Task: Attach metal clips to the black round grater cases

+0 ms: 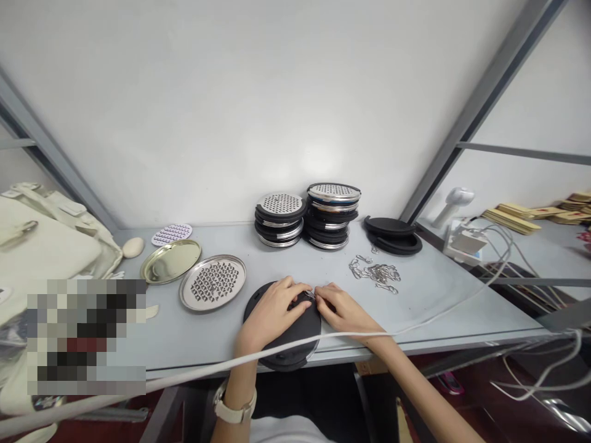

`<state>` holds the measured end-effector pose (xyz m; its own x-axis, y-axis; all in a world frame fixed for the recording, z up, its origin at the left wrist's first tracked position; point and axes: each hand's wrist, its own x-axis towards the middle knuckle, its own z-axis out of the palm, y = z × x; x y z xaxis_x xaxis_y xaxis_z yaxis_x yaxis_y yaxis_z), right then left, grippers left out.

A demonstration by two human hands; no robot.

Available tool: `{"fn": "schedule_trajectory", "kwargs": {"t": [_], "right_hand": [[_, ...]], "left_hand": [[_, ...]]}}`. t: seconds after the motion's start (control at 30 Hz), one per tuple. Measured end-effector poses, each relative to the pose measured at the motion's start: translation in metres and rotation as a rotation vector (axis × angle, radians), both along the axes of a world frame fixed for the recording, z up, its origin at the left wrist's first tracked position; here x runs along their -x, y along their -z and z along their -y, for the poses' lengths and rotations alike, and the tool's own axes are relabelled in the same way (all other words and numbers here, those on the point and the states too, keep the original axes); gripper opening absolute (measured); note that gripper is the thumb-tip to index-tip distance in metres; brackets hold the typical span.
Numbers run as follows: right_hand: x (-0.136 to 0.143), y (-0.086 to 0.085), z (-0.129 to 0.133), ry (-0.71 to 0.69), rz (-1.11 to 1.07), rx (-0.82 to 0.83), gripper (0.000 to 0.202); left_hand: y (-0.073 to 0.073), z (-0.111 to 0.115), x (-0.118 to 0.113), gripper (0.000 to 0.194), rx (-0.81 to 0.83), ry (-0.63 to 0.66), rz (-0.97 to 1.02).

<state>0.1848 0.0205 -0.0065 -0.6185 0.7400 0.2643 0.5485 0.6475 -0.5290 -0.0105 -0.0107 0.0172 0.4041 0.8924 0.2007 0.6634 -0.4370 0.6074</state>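
A round black disc (286,344) lies at the table's front edge. My left hand (274,311) rests over its upper part, thumb and index finger bent toward a small metal clip (310,295) at the disc's upper right rim. From the right, my right hand (339,307) pinches the clip with thumb and index finger. Whether the left fingertips touch the clip is hard to make out. Behind to the right lies a loose pile of metal clips (378,272).
Two stacks of grater discs (282,204) (333,192) stand by the wall. Black round pieces (392,237) lie right. A grater plate (213,283), a gold lid (170,261) and a bag (50,246) are left. A white cable (341,335) crosses in front.
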Motion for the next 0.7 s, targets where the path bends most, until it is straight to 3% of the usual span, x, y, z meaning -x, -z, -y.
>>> {"fn": "schedule_trajectory", "kwargs": {"t": [0.43, 0.7], "right_hand": [[-0.0006, -0.0013, -0.0004, -0.016, -0.003, 0.02, 0.023], [-0.0002, -0.0045, 0.0026, -0.007, 0.055, -0.001, 0.023]], "left_hand": [[-0.0002, -0.0008, -0.0015, 0.029, -0.021, -0.005, -0.058], [0.0057, -0.0015, -0.0024, 0.046, -0.043, -0.01, -0.015]]}}
